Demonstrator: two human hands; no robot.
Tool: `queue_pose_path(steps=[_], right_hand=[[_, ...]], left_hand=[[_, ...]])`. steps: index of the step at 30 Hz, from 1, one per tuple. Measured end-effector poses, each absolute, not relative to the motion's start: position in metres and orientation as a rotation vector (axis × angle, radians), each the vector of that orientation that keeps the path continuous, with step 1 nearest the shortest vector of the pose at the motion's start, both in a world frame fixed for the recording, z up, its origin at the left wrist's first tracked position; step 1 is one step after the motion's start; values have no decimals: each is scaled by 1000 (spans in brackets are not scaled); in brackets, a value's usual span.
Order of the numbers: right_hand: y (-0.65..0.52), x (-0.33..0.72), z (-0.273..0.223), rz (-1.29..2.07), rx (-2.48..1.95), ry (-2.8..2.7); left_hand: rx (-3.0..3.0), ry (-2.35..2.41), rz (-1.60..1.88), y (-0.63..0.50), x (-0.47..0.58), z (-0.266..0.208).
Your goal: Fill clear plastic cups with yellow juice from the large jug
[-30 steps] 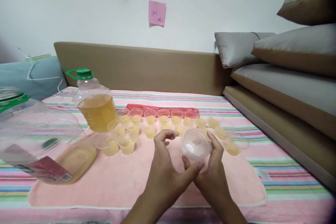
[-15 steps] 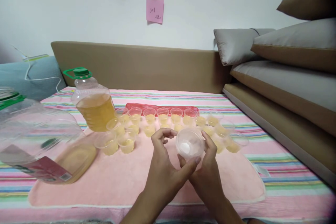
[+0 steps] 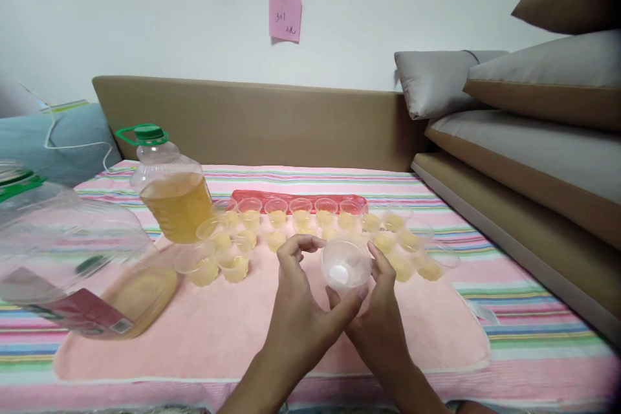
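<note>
Right hand (image 3: 381,310): closed on a clear plastic cup (image 3: 345,263), gripping it between the thumb below and the index finger at its right side. Left hand (image 3: 305,310): curved about the cup's left side, its index finger near the rim and its thumb crossing over the right thumb; whether it also bears on the cup cannot be told. The cup is raised above the middle of a pink mat (image 3: 204,336), its interior facing the camera. Small cups with yellow contents (image 3: 236,267) stand toward the mat's far edge, extending nearer along its left and right sides. A red packet (image 3: 264,196) lies behind the far row. A green-capped bottle (image 3: 177,207), partly filled with amber liquid, stands by the far left corner; a larger clear jug (image 3: 72,233) occupies the left edge. Striped cloth (image 3: 533,336) underlies the mat.
</note>
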State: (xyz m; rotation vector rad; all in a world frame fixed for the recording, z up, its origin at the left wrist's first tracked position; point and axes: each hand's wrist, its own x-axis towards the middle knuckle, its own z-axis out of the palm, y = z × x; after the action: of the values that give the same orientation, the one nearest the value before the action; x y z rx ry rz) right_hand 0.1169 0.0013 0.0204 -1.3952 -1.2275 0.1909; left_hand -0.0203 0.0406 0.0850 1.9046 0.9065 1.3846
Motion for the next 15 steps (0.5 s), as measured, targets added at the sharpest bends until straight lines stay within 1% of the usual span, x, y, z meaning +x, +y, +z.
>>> queue_pose_path(steps=[10,15], right_hand=[[1,115,18,249,-1417,-1214],[1,114,18,223,-1426,-1214]], left_hand=[[1859,985,1340,43,-23,85],[1835,989,1349,45,-23,84]])
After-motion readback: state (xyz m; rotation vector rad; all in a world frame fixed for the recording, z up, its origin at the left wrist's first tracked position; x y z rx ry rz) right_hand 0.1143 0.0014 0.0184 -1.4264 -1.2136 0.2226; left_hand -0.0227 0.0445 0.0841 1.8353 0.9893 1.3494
